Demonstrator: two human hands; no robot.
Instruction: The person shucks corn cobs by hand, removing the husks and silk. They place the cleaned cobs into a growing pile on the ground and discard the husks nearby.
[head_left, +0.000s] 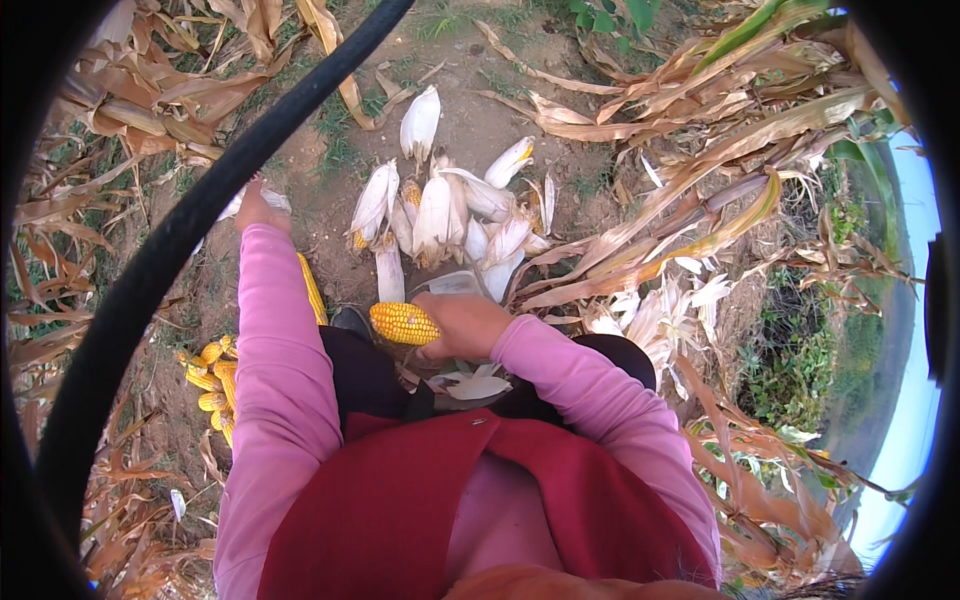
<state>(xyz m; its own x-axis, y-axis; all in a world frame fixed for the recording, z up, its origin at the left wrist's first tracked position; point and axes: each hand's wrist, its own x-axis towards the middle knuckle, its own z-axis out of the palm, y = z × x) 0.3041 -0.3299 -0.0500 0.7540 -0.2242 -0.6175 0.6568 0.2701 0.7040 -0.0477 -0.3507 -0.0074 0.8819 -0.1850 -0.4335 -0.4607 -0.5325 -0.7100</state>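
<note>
My right hand grips the end of a husked yellow corn cob in front of my lap. My left hand is stretched out to the left, with pale husk showing on both sides of it; a black cable partly hides its fingers, so its grip is unclear. Ahead of me lies a pile of corn ears in dry white husks, some with yellow kernels showing. Another bare cob lies beside my left forearm. A heap of husked cobs is on the ground left of that arm.
Dry corn stalks and leaves lean in from the right, and more stand at the upper left. Stripped husks are heaped on my right. A thick black cable crosses the left of the view. Bare soil shows beyond the ears.
</note>
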